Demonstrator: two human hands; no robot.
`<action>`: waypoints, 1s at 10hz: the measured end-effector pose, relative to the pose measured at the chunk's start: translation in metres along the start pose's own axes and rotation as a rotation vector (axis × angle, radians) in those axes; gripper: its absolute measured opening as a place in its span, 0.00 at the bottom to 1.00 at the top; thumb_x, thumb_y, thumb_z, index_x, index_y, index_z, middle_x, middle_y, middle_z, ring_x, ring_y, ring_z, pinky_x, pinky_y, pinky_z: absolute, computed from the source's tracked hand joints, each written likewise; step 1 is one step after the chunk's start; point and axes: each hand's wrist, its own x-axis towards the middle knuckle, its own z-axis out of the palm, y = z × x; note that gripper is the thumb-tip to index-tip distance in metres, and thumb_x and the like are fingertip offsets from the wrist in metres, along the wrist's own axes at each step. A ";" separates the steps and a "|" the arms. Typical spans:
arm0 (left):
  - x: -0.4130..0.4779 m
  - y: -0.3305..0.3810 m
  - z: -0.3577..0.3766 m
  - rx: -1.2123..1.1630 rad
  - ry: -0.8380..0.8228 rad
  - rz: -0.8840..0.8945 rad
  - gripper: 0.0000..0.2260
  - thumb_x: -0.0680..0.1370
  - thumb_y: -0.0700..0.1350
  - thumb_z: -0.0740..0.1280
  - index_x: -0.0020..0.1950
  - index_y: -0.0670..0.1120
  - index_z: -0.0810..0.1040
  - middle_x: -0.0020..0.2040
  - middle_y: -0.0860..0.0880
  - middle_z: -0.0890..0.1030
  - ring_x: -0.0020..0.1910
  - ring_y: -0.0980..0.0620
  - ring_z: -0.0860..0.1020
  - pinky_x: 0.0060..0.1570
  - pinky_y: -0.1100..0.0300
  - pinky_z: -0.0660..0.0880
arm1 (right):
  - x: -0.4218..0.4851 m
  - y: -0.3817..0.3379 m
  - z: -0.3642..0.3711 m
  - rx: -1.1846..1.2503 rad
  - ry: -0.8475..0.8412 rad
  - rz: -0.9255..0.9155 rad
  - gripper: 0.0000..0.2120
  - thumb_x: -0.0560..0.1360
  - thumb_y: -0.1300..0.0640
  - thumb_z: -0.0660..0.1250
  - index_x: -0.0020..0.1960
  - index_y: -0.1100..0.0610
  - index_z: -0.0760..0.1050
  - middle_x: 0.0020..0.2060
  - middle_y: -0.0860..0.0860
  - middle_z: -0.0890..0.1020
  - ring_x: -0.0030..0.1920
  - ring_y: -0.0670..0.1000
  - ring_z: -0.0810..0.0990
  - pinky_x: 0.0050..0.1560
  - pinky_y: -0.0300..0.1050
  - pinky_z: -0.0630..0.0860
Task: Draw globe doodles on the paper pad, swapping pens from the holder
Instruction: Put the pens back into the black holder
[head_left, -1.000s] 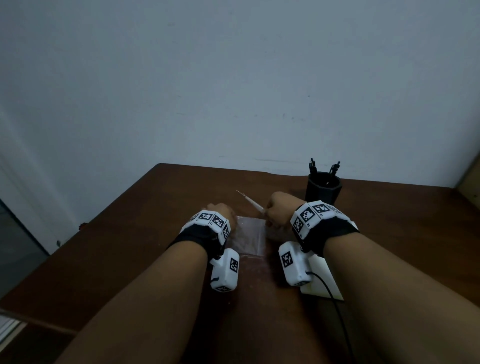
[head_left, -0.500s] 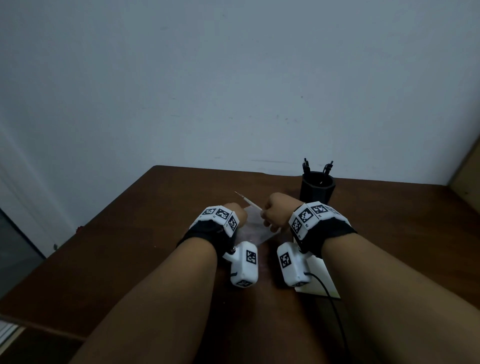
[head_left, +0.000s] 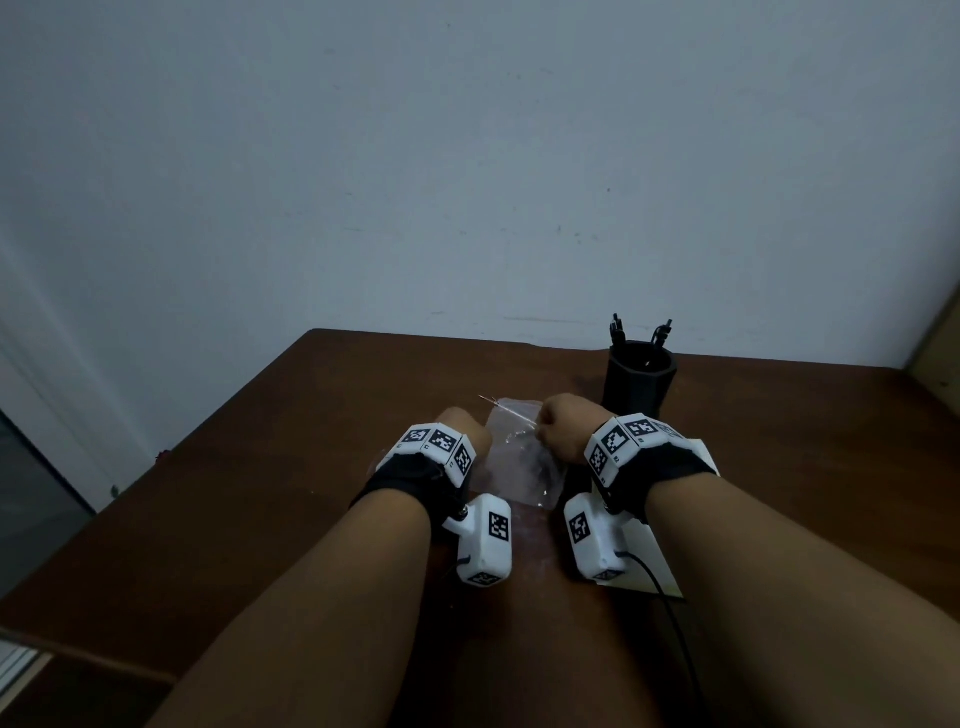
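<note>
- The paper pad (head_left: 644, 540) lies at the near right of the table (head_left: 311, 467), mostly under the right forearm. No doodle shows on its bare corner, so most of the drawing seems left to do.
- The right hand (head_left: 563, 428) is curled round a pen (head_left: 501, 406) above a clear sheet (head_left: 524, 462).
- The left hand (head_left: 465, 431) is beside the sheet; its fingers are hidden, so I cannot tell their state.
- The black holder (head_left: 640, 382) behind has spare pens (head_left: 616, 328) standing in it.

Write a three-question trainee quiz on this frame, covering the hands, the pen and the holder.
1. True or false: the black cylindrical pen holder on the brown wooden table is empty.
2. Which hand grips the thin pale pen? A) left B) right C) neither
3. Fill in: the white paper pad lies partly under the ___ wrist.
Key: 1 false, pens stand in it; 2 B, the right hand; 3 right.
</note>
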 end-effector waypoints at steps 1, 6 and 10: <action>-0.007 0.003 -0.003 0.000 0.007 0.020 0.16 0.78 0.40 0.62 0.31 0.46 0.64 0.32 0.49 0.68 0.42 0.45 0.72 0.46 0.56 0.72 | 0.001 0.001 -0.001 -0.051 -0.024 0.024 0.11 0.79 0.62 0.60 0.52 0.68 0.78 0.46 0.59 0.80 0.49 0.58 0.81 0.47 0.43 0.75; -0.001 0.011 0.010 0.023 0.052 0.171 0.15 0.75 0.42 0.67 0.61 0.51 0.79 0.66 0.44 0.74 0.65 0.41 0.71 0.65 0.47 0.71 | -0.005 0.019 0.008 -0.083 0.046 -0.008 0.06 0.68 0.56 0.75 0.45 0.54 0.85 0.47 0.54 0.84 0.47 0.54 0.83 0.52 0.50 0.81; -0.008 0.016 0.018 0.168 -0.016 0.162 0.15 0.76 0.41 0.67 0.62 0.51 0.79 0.69 0.41 0.68 0.66 0.40 0.70 0.67 0.49 0.70 | -0.005 0.028 0.009 0.024 0.018 -0.019 0.04 0.66 0.61 0.77 0.37 0.53 0.85 0.41 0.52 0.86 0.43 0.51 0.84 0.43 0.41 0.80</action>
